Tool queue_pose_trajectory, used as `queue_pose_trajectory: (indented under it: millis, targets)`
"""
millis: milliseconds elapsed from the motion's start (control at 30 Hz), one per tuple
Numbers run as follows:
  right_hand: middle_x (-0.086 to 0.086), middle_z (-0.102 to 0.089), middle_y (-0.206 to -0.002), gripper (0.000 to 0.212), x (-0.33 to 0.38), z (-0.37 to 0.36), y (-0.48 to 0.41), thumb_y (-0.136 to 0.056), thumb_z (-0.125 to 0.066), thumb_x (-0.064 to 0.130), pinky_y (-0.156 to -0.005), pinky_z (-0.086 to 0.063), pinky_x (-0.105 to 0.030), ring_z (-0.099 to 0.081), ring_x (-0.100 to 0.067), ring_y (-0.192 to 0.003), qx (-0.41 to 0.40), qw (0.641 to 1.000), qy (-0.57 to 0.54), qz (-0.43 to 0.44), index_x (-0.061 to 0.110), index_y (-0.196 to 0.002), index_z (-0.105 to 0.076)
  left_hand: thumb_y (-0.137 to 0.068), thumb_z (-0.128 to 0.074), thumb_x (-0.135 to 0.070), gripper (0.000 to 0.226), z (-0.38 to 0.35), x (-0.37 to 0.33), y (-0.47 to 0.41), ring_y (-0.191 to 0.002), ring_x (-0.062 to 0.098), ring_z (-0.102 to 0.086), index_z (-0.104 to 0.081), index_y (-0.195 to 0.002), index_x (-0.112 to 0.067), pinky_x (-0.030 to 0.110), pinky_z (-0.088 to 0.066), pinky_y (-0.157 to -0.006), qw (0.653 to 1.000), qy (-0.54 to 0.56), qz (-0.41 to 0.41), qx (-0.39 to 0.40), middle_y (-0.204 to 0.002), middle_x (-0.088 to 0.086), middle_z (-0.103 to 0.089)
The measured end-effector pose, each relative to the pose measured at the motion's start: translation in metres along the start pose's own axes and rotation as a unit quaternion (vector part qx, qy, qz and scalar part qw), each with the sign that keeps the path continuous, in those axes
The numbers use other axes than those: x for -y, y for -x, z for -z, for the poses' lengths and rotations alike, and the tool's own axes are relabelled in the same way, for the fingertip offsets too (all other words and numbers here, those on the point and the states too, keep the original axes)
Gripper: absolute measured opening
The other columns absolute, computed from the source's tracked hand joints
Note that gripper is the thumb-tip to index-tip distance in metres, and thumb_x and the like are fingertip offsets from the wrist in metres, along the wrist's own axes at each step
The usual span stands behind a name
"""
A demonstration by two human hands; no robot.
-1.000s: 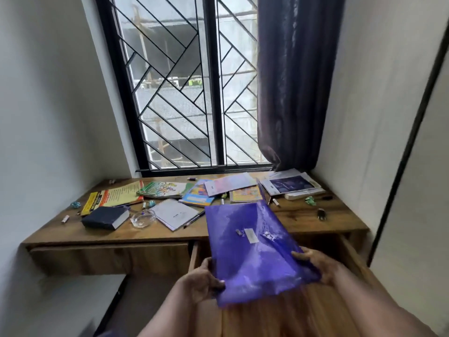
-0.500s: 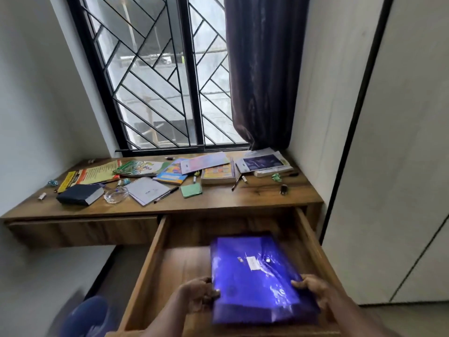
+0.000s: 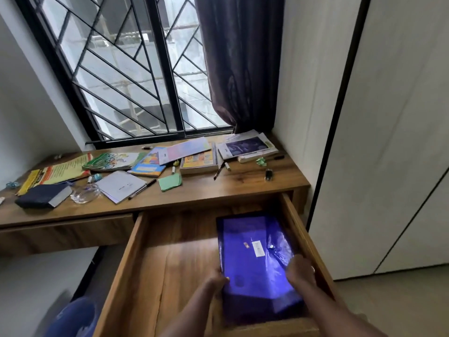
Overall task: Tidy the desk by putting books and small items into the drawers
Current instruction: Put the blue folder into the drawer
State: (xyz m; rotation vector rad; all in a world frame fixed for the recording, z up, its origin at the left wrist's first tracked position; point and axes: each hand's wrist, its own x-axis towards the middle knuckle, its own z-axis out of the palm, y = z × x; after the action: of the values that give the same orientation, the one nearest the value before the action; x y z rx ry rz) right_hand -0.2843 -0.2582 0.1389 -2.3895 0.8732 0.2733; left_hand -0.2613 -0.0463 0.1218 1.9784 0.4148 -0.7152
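The right-hand drawer (image 3: 170,268) stands pulled far out, and the purple folder (image 3: 252,242) lies flat on its floor, in the drawer's right half with one long side close along the right wall. Its long axis runs from the drawer's front to its back; the far short edge points in under the desk (image 3: 245,184), and the near end sits at the drawer's front board, where the plastic looks creased. A small white label and a snap face up near its middle.

The left hand (image 3: 215,282) grips the folder's left long edge near the drawer's front, a fingertip curled over onto the top face. The right hand (image 3: 301,271) holds the opposite long edge, wedged between folder and the drawer's right wall, fingers bent over the plastic; it is a little blurred.

The drawer's left half shows bare wood. Up behind the drawer, the desk carries scattered books, a green note stack (image 3: 170,182), a pen (image 3: 142,189), a notepad (image 3: 120,186), a glass dish (image 3: 85,193) and a navy book (image 3: 41,197). Left of the drawer a second drawer front (image 3: 65,229) sits closed.
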Motion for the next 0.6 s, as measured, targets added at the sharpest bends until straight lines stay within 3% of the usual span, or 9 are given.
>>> queue_pose_trajectory:
  millis: [100,167,333,400,467,500,533,567,600]
  targets:
    - [-0.016,-0.045,-0.136,0.041,0.007,-0.007,-0.016,-0.096,-0.036,0.016,-0.1,-0.042,-0.029,-0.05,-0.027,-0.125,-0.055,0.996,0.071,0.029,0.0,-0.134,-0.037,-0.071,-0.057,-0.012,0.069,-0.011,0.02,-0.076,-0.118,0.026,-0.056,-0.043,-0.139,-0.01,0.036,-0.048,-0.1,0.998,-0.054,-0.023,-0.011,-0.131,0.012,-0.056]
    - [-0.016,-0.044,-0.135,0.046,0.007,-0.011,-0.027,-0.094,-0.038,0.017,-0.099,-0.042,-0.027,-0.049,-0.026,-0.124,-0.085,0.99,0.103,0.051,-0.001,-0.136,-0.032,-0.075,-0.058,-0.01,0.059,-0.014,0.021,-0.103,-0.118,0.029,-0.056,-0.048,-0.133,-0.009,0.037,-0.047,-0.101,0.995,-0.099,-0.009,-0.007,-0.129,0.013,-0.058]
    - [-0.023,-0.044,-0.133,0.057,0.003,-0.033,-0.052,-0.088,-0.047,0.009,-0.1,-0.042,-0.034,-0.05,-0.033,-0.118,-0.101,0.977,0.164,0.091,-0.005,-0.141,-0.032,-0.092,-0.054,-0.014,0.038,-0.005,-0.034,-0.056,-0.12,0.023,-0.056,-0.055,-0.128,-0.005,0.028,-0.045,-0.097,0.978,-0.207,-0.006,-0.003,-0.132,0.012,-0.057]
    - [-0.032,-0.054,-0.118,0.069,0.005,-0.041,-0.058,-0.07,-0.073,0.008,-0.085,-0.052,-0.04,-0.06,-0.041,-0.102,-0.09,0.977,0.171,0.094,-0.015,-0.129,-0.047,-0.093,-0.048,-0.01,0.036,-0.005,-0.033,-0.064,-0.114,0.02,-0.057,-0.055,-0.128,-0.003,0.027,-0.045,-0.097,0.976,-0.215,-0.002,0.016,-0.133,0.011,-0.057]
    - [-0.04,-0.06,-0.091,0.068,-0.001,-0.056,-0.067,-0.037,-0.085,-0.002,-0.063,-0.056,-0.046,-0.063,-0.05,-0.074,-0.077,0.974,0.179,0.113,-0.021,-0.099,-0.065,-0.093,-0.047,-0.011,0.036,-0.005,-0.029,-0.074,-0.115,0.021,-0.058,-0.056,-0.127,-0.002,0.029,-0.045,-0.1,0.974,-0.227,0.006,0.018,-0.133,0.011,-0.057]
    - [-0.041,-0.06,-0.088,0.056,-0.006,-0.065,-0.07,-0.039,-0.081,-0.003,-0.065,-0.055,-0.049,-0.063,-0.051,-0.072,-0.085,0.972,0.178,0.13,-0.019,-0.091,-0.067,-0.092,-0.047,-0.012,0.037,-0.006,-0.027,-0.077,-0.118,0.023,-0.057,-0.057,-0.127,-0.003,0.03,-0.046,-0.101,0.972,-0.235,0.009,0.016,-0.132,0.011,-0.058]
    - [-0.04,-0.062,-0.094,0.042,-0.008,-0.069,-0.07,-0.051,-0.072,0.001,-0.077,-0.051,-0.053,-0.062,-0.052,-0.079,-0.085,0.968,0.187,0.147,-0.017,-0.088,-0.069,-0.092,-0.047,-0.013,0.037,-0.006,-0.025,-0.081,-0.12,0.024,-0.056,-0.057,-0.126,-0.003,0.03,-0.046,-0.101,0.97,-0.241,0.011,0.014,-0.131,0.012,-0.059]
    - [-0.038,-0.062,-0.106,0.037,-0.008,-0.067,-0.067,-0.064,-0.055,0.006,-0.093,-0.043,-0.053,-0.06,-0.052,-0.092,-0.078,0.962,0.206,0.159,-0.016,-0.09,-0.07,-0.092,-0.047,-0.013,0.037,-0.007,-0.025,-0.08,-0.121,0.025,-0.056,-0.057,-0.126,-0.003,0.03,-0.045,-0.1,0.969,-0.248,0.014,0.017,-0.131,0.012,-0.058]
    - [-0.034,-0.055,-0.122,0.046,-0.005,-0.063,-0.061,-0.071,-0.04,0.008,-0.105,-0.035,-0.051,-0.056,-0.049,-0.107,-0.041,0.958,0.23,0.165,-0.015,-0.101,-0.067,-0.092,-0.046,-0.014,0.037,-0.009,-0.023,-0.082,-0.12,0.026,-0.056,-0.057,-0.126,-0.003,0.03,-0.045,-0.098,0.968,-0.249,0.01,0.016,-0.131,0.013,-0.058]
